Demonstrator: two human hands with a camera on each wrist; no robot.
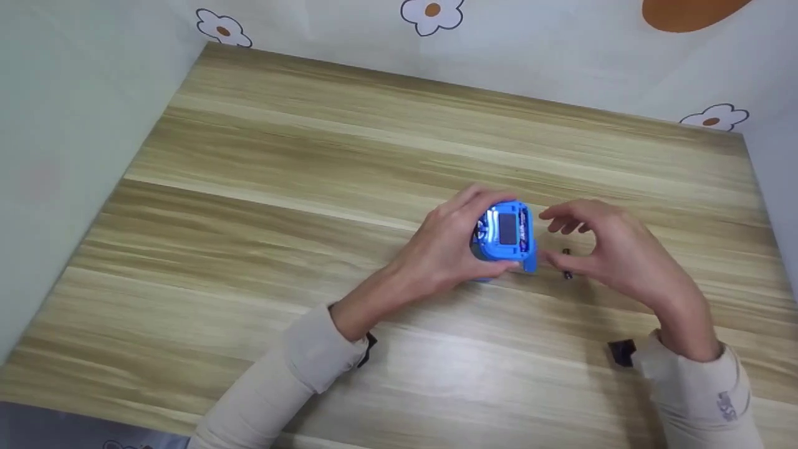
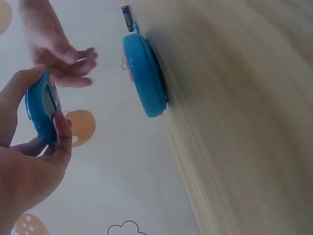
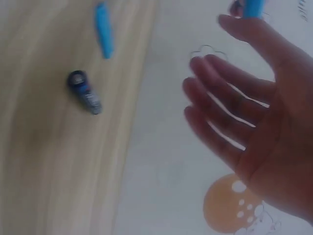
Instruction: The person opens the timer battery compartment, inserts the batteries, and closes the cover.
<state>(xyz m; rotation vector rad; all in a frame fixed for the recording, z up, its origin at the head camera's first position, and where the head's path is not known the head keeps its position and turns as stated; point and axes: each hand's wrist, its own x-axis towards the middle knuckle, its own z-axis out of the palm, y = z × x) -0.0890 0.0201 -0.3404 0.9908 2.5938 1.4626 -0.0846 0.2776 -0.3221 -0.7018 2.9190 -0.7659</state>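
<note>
My left hand (image 1: 439,243) grips a blue handheld device (image 1: 508,231) between thumb and fingers, its uncovered back facing up. A battery (image 1: 523,229) lies in the slot along its right side; glare blurs the left side. To the right hovers my right hand (image 1: 629,255), fingers loosely bent and apart, holding nothing. A loose dark battery (image 3: 84,93) lies on the table, partly behind the right thumb in the head view. In the left wrist view, a rounded blue case (image 2: 146,76) rests on the table below the device, close to that battery.
The wood-grain table (image 1: 280,187) carries these things. Pale walls with flower prints (image 1: 432,15) stand along its back and sides. Black wrist straps (image 1: 621,353) show at both cuffs.
</note>
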